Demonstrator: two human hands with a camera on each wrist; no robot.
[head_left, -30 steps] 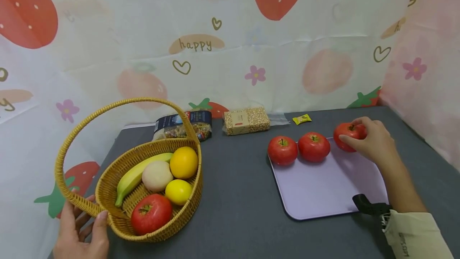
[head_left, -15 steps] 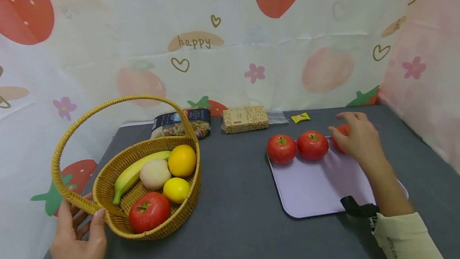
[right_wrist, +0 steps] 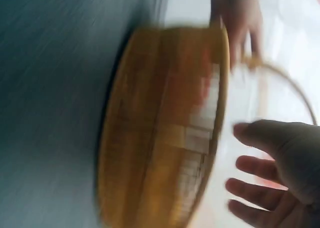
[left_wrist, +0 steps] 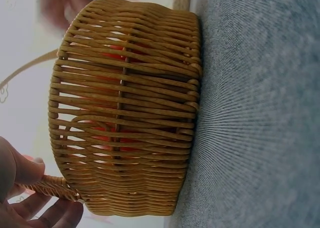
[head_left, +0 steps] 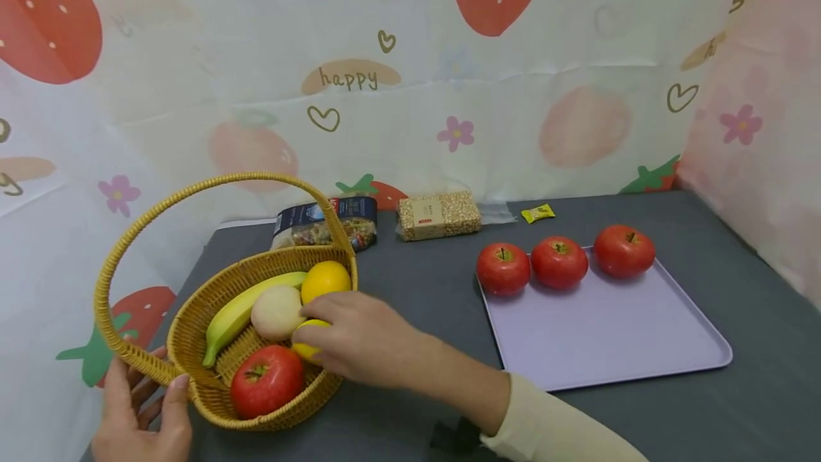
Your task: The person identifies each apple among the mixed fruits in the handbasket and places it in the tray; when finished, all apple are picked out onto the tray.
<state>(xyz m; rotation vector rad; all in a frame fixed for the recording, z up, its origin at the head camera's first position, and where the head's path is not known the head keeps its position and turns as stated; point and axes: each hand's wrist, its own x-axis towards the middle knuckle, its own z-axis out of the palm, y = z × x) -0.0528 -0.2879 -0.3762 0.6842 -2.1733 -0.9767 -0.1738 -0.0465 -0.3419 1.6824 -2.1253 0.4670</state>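
Observation:
A wicker basket (head_left: 349, 348) with a tall hoop handle stands on the left of the table. My left hand (head_left: 142, 408) holds the handle's near base; in the left wrist view the thumb and fingers (left_wrist: 67, 215) lie around it. Inside are a banana (head_left: 234, 319), a pale round fruit (head_left: 277, 312), an orange (head_left: 326, 279), a red apple (head_left: 266, 381) and a lemon (head_left: 308, 352). My right hand (head_left: 368, 341) hovers over the basket's right rim and partly hides the lemon. In the blurred right wrist view its fingers (right_wrist: 252, 193) are spread, holding nothing.
A lilac tray (head_left: 609, 334) lies on the right, with three red apples (head_left: 559, 262) along its far edge. Behind are a dark snack bag (head_left: 327, 223), a bag of pale grains (head_left: 439, 216) and a small yellow packet (head_left: 537, 213).
My right hand has let go of the tray's right apple, leaving it at the far edge, and has swung left to the basket. My left hand stays on the handle.

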